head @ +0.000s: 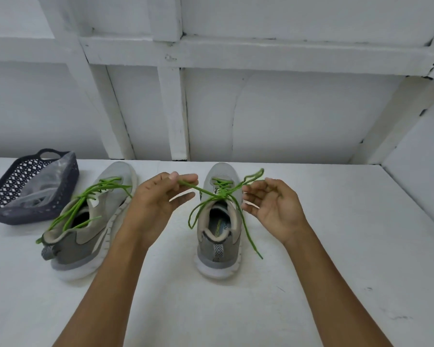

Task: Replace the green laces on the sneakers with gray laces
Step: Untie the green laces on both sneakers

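Two grey sneakers with green laces stand on the white table. The right sneaker points away from me, its green lace still knotted at the top eyelets. My left hand pinches one end of that lace between thumb and fingers and holds it taut to the left of the knot. My right hand hovers at the shoe's right, palm up, fingers loosely curled, beside the lace's loop; it does not plainly grip the loop. The left sneaker lies angled, its green lace loose over the opening.
A dark lattice basket holding a clear plastic bag stands at the table's far left. A white panelled wall rises behind the table, and a side wall closes in at the right.
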The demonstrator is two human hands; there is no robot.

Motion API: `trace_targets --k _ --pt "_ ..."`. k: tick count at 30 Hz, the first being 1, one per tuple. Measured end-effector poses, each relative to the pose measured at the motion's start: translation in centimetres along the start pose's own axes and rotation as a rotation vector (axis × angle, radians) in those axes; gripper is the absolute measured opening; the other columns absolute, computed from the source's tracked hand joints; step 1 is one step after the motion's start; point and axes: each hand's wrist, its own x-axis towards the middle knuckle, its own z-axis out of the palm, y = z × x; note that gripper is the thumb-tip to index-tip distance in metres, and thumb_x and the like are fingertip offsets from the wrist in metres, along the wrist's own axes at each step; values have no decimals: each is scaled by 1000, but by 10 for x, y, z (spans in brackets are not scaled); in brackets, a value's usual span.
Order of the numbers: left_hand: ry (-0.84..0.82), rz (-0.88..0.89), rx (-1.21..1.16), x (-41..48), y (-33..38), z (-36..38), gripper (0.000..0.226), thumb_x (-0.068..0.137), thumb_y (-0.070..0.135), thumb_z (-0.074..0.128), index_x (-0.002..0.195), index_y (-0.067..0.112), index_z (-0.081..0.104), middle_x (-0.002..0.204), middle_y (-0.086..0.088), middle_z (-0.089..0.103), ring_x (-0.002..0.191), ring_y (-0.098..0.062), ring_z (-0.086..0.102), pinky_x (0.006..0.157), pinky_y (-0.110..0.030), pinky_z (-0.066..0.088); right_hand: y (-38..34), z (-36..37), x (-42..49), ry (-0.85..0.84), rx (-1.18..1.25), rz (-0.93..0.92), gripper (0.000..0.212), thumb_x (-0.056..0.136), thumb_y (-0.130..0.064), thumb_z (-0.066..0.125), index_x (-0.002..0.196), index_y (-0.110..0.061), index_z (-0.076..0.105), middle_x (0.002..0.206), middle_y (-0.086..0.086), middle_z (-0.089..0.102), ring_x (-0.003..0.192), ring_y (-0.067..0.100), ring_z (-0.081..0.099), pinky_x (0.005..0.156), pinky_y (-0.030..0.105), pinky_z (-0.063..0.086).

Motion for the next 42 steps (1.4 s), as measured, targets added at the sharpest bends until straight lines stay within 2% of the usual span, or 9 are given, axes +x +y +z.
trace_targets --k 6,11,16,21,25,30,34,37,42 --pt "28 -32 -200 6 -3 -1 29 89 23 58 61 16 55 61 -4 52 64 -22 60 79 -40 58 29 -4 4 130 -870 -68 18 94 -7 59 103 -21 67 110 -4 68 100 12 62 82 26 49" --pt "67 29 660 9 -16 0 21 88 24 74 75 15 61 62 3 49 58 -12 45 67 -30 45 28 -1 1 134 -998 -163 13 97 -15 61 85 -21 62 93 -5 66 84 6 58 74 17 45" --pt "-73 126 1348 7 -13 18 13 87 32 74 95 25 66 80 11 44 73 -6 46 61 -19 31 22 6 4 186 -835 -134 23 103 -13 48 82 -14 57 100 1 71 96 15 63 74 25 48" --pt "-56 128 1547 15 -1 14 16 92 36 67 91 21 69 80 12 42 79 -14 49 66 -27 32 27 5 6 226 -615 -118 28 105 -8 42 84 -8 60 96 7 71 100 24 65 87 39 53" --pt "-132 96 1623 19 8 4 14 95 34 62 97 25 73 81 12 45 78 -10 46 60 -23 31 24 5 9 205 -76 -47 29 104 -3 35 80 -6 51 88 18 73 90 32 69 90 45 53" --pt "-44 34 1327 24 12 -11 15 93 20 65 78 21 68 78 4 56 69 -8 50 60 -22 35 17 4 15 264 253 -32 31 105 -5 32 79 -4 50 60 15 64 63 32 68 57 45 62" --pt "68 -126 400 23 7 -22 26 93 3 60 71 13 68 96 -5 72 101 -24 66 94 -36 51 11 -2 18 322 293 -45 29 105 -4 31 81 -7 47 53 12 52 66 27 53 55 43 61" --pt "66 -162 35 24 2 -21 22 96 1 50 77 7 59 113 -21 70 113 -34 66 101 -45 49 14 -5 19 367 225 -43 27 105 -2 31 83 -5 47 57 16 56 68 30 57 53 44 61" --pt "80 -112 -327 25 1 -19 22 99 10 43 79 6 52 80 -18 68 90 -37 71 90 -48 58 11 -19 15 421 207 -78 25 104 2 35 85 -1 50 64 15 55 73 33 60 53 43 61"
